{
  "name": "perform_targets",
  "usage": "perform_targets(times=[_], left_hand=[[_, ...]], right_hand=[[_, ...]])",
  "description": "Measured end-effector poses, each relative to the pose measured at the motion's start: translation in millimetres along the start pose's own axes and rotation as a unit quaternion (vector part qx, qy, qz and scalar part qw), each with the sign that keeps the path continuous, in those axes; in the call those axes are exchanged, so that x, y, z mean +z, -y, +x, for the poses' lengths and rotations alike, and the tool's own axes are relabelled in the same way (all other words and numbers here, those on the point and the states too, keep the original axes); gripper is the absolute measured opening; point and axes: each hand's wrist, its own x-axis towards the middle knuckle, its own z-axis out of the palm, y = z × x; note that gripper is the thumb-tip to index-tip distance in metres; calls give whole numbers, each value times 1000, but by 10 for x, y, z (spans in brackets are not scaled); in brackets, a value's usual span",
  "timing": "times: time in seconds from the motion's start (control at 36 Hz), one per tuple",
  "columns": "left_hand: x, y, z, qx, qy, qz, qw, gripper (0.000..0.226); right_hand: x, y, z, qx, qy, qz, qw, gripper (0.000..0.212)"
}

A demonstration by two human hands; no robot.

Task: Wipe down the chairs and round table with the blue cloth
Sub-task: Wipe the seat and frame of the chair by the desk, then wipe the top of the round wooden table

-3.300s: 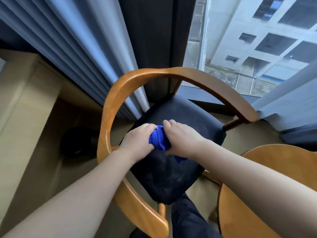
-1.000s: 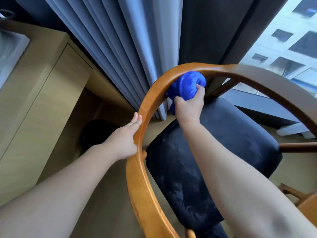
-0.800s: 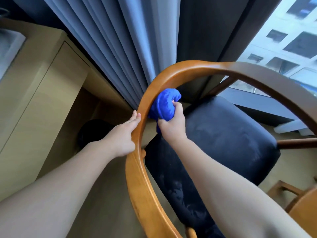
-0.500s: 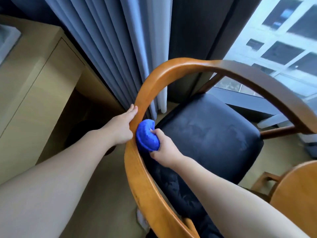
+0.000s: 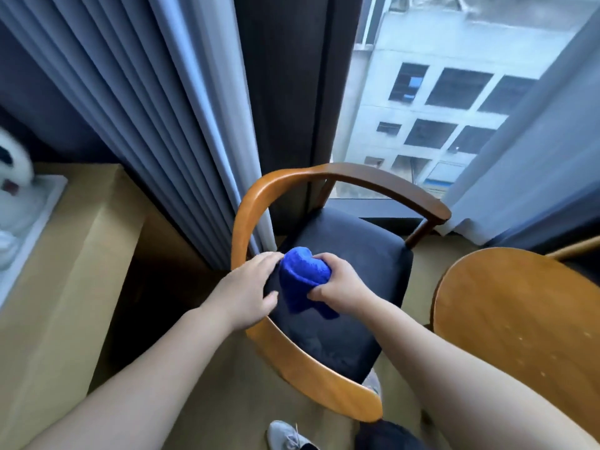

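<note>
Your right hand is clamped around the bunched blue cloth, over the left side of the chair seat. Your left hand lies across the chair's curved rail, fingers straight, fingertips beside the cloth. The round desk stands just right.

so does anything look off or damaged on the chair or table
Nothing broken or askew. The dark seat shows pale dusty smudges toward its near corner, and the round table has a few pale specks on top.
</note>
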Motion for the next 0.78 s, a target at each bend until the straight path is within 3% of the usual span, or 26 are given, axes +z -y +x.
perform_targets(times=[0.14, 0.28, 0.5, 0.69, 0.78], left_hand=[[-116, -590, -174, 66, 9, 36, 997, 94], [-65, -1147, -248, 94, -62, 87, 990, 99], [343, -2240, -292, 147, -116, 45, 981, 77], [1006, -3292, -565, 132, -65, -111, 983, 59], [1294, -3637, -700, 124, -47, -165, 977, 53]], right_hand=[[-281, 272, -472, -26, -26, 47, 998, 52], [-624, 368, -916, -47, -48, 100, 993, 48], [-1561, -193, -1754, -100, -13, 154, 983, 58], [-2435, -1122, -2728, -74, 2, 265, 961, 45], [-2682, -1488, -3095, -87, -12, 198, 976, 52]])
